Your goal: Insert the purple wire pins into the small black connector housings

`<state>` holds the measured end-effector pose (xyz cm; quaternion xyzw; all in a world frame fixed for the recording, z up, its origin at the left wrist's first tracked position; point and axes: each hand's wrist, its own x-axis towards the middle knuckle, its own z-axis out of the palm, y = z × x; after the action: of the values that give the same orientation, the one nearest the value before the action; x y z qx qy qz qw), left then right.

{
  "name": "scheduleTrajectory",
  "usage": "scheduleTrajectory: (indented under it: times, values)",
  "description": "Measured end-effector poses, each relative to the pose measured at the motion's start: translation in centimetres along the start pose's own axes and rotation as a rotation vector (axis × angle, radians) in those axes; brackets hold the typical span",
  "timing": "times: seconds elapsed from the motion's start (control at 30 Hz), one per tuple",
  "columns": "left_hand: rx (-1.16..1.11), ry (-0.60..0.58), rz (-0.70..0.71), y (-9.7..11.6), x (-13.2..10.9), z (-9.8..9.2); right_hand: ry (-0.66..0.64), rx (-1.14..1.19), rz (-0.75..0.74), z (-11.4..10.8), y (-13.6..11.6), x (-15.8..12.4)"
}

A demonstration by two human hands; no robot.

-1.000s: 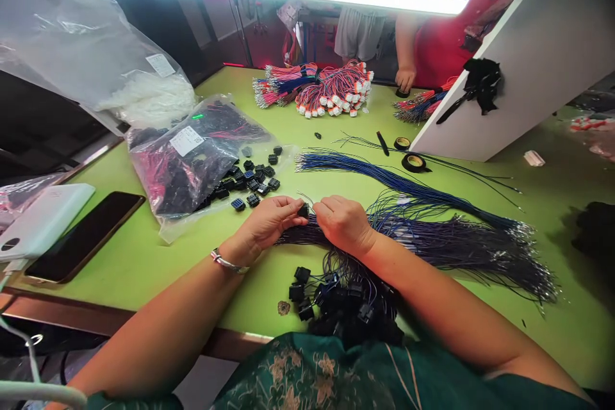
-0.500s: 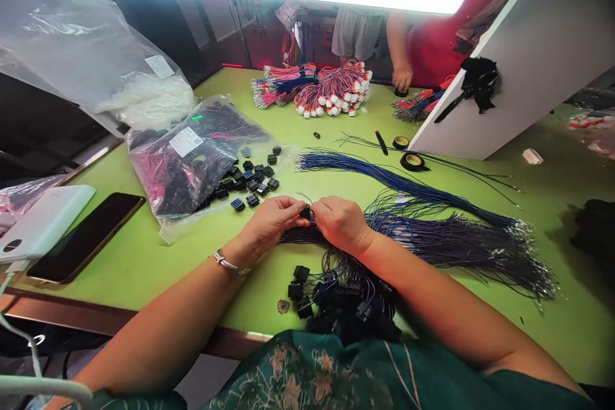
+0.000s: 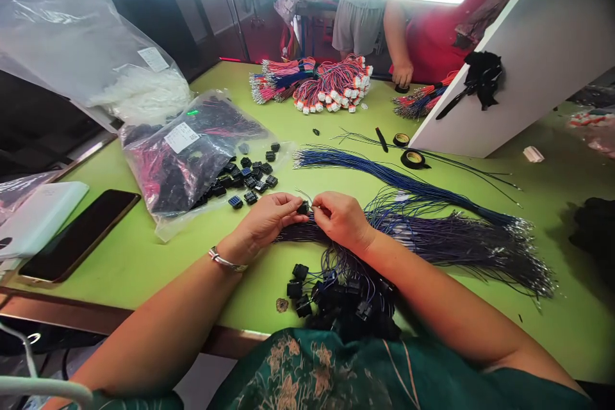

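Note:
My left hand (image 3: 269, 221) pinches a small black connector housing (image 3: 303, 207) between thumb and fingers. My right hand (image 3: 342, 220) is closed in a pinch on a thin wire at the housing's right side. Both hands rest over a bundle of dark blue and black wires (image 3: 461, 243) lying across the green table (image 3: 144, 262). A heap of black housings with wires fitted (image 3: 343, 301) lies at the table's near edge, just below my hands. Loose black housings (image 3: 250, 176) are scattered to the upper left, beside a plastic bag (image 3: 187, 154).
A blue wire bundle (image 3: 384, 173) fans out behind my hands. Two tape rolls (image 3: 413, 159) lie further back. A phone (image 3: 79, 234) and a white box (image 3: 36, 214) sit at the left. Red-and-blue harnesses (image 3: 327, 86) lie far back, where another person's hand (image 3: 402, 73) rests. A white board (image 3: 519, 57) leans at the right.
The view has shifted slightly down. My hands stay together at the housing, with the right fingers working a little at the wire.

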<state>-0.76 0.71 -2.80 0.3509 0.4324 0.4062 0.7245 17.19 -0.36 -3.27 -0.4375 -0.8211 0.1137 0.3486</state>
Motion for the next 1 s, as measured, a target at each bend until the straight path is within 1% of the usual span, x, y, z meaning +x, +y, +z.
scheduleTrajectory:
  times: [0.23,0.37,0.47,0.63,0.83,0.9,1.0]
  values:
    - [0.035,-0.004,0.035,-0.2,-0.2,0.6,-0.026,-0.003,-0.034,0.3,0.3,-0.1]
    - [-0.045,0.015,0.041,-0.2,-0.1,0.3,0.014,-0.005,0.008,0.3,0.2,-0.1]
    - [-0.072,0.001,0.031,-0.2,0.1,0.0,0.035,0.017,0.021,0.2,0.2,-0.2]
    - [-0.047,-0.01,0.031,-0.2,0.0,0.2,-0.003,0.024,0.009,0.4,0.2,-0.1]
    - [0.007,0.007,0.044,-0.2,-0.2,0.6,0.001,0.031,0.02,0.9,0.2,0.0]
    - [0.019,-0.009,0.052,-0.1,-0.2,0.6,-0.013,0.068,0.044,0.6,0.1,0.0]
    - [0.009,-0.035,0.096,0.1,-0.4,0.6,-0.078,0.208,0.121,-0.8,0.0,0.5]
